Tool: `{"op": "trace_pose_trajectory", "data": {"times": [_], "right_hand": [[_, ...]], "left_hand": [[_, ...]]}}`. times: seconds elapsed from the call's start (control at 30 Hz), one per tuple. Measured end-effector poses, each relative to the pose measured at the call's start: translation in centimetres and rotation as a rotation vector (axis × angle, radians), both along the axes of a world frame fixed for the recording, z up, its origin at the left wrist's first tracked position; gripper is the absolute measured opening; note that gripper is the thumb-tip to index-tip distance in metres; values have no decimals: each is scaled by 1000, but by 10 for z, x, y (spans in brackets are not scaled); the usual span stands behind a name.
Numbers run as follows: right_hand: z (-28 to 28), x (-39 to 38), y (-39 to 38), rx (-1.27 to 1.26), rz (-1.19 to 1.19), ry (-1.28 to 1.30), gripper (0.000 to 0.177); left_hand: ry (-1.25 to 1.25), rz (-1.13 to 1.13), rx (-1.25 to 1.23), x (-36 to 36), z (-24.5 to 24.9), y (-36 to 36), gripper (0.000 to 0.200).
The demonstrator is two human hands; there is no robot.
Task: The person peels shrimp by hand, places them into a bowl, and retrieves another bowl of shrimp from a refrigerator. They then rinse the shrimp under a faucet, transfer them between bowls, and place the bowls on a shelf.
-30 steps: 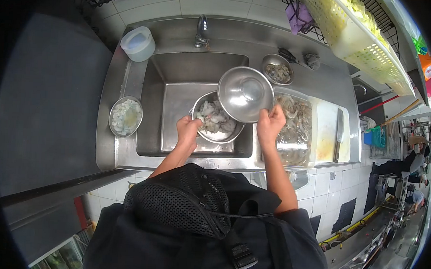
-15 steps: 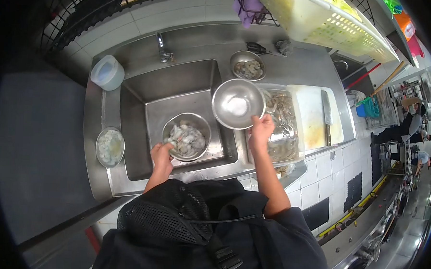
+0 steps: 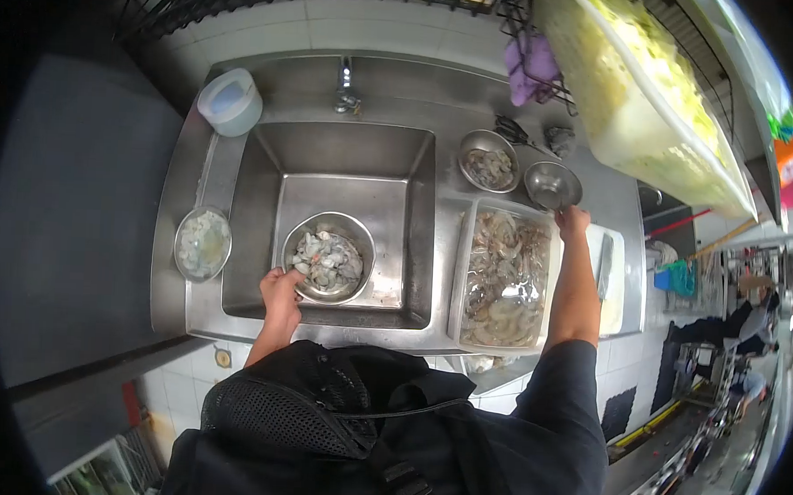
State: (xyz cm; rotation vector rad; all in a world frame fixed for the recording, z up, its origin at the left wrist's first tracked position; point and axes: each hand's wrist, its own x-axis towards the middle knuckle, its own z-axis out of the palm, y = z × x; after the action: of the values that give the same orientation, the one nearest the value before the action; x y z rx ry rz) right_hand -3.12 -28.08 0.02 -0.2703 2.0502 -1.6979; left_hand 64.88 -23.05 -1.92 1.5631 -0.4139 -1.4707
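Observation:
My left hand (image 3: pixel 283 294) grips the near left rim of a steel bowl (image 3: pixel 367 277) over the sink basin. Peeled shrimp (image 3: pixel 328 259) fill much of that bowl. Out to the right, my right hand (image 3: pixel 572 220) is closed on the near rim of an empty steel bowl (image 3: pixel 553 185), at the back of the counter. Just left of it stands another steel bowl (image 3: pixel 464 168) with some shrimp inside. A clear plastic tub (image 3: pixel 458 286) of whole shrimp in liquid lies between the sink and my right forearm.
A bowl of pale shrimp (image 3: pixel 204 246) and a lidded plastic tub (image 3: pixel 230 103) sit left of the sink (image 3: pixel 347 152). The faucet (image 3: pixel 346 86) is behind it. A knife (image 3: pixel 604 265) lies on a white cutting board (image 3: pixel 620 284). A basket of greens (image 3: pixel 658 126) hangs overhead at right.
My right hand has carried the empty bowl from above the sink's right edge to the back right of the counter. My left hand still holds the shrimp bowl. The view has shifted.

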Motion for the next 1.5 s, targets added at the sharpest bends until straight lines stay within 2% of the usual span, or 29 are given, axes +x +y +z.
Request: {"op": "trace_pose_trajectory", "data": {"times": [0.03,0.1,0.13,0.2,0.23,0.3,0.33,0.5,0.53,0.67,0.73,0.87,0.93,0.97,1.03,1.27,1.33,1.4,1.43,1.5], "right_hand": [[-3,-10,3,168,78,52,21],[-11,4,-6,214,-231,834,16],[-9,11,-17,220,-212,836,16],[9,42,-43,198,208,781,25],[9,57,-58,200,225,776,25],[2,86,-84,433,581,417,29],[-2,97,-87,428,599,403,29],[-17,102,-103,265,637,-175,16],[-16,97,-108,296,734,-187,19],[13,146,-93,142,661,-70,27],[37,187,-76,-51,600,-174,37],[51,239,-60,-127,607,-182,35],[55,265,-52,11,749,25,28],[55,279,-45,7,743,25,28],[56,306,-28,39,777,215,23],[21,366,22,4,727,237,9],[14,376,33,19,711,274,10],[15,386,44,24,714,286,22],[15,391,47,23,708,289,22],[16,399,52,-24,658,597,21]], "left_hand": [[10,23,-14,3,-3,2,21],[14,64,-11,11,-12,8,25],[7,72,-17,12,-20,9,24],[-16,86,-12,7,-19,10,20],[-22,99,-3,2,-22,10,20],[-62,132,14,-3,-17,7,19],[16,87,-7,-4,-3,9,20],[11,87,-13,-5,9,10,20],[-4,72,-25,-4,10,11,22],[-79,73,-12,-2,-9,11,24],[-57,81,-14,-3,-10,10,24],[-5,76,-17,-8,5,10,24],[-6,54,-45,-5,3,11,25],[-8,48,-48,-4,5,12,25],[-29,37,-36,-5,8,12,26],[4,-11,-59,1,21,20,20],[42,-17,-87,4,17,21,17],[50,-40,-92,3,19,21,16],[58,-54,-100,3,20,20,14],[78,-64,-114,2,20,19,14]]}}
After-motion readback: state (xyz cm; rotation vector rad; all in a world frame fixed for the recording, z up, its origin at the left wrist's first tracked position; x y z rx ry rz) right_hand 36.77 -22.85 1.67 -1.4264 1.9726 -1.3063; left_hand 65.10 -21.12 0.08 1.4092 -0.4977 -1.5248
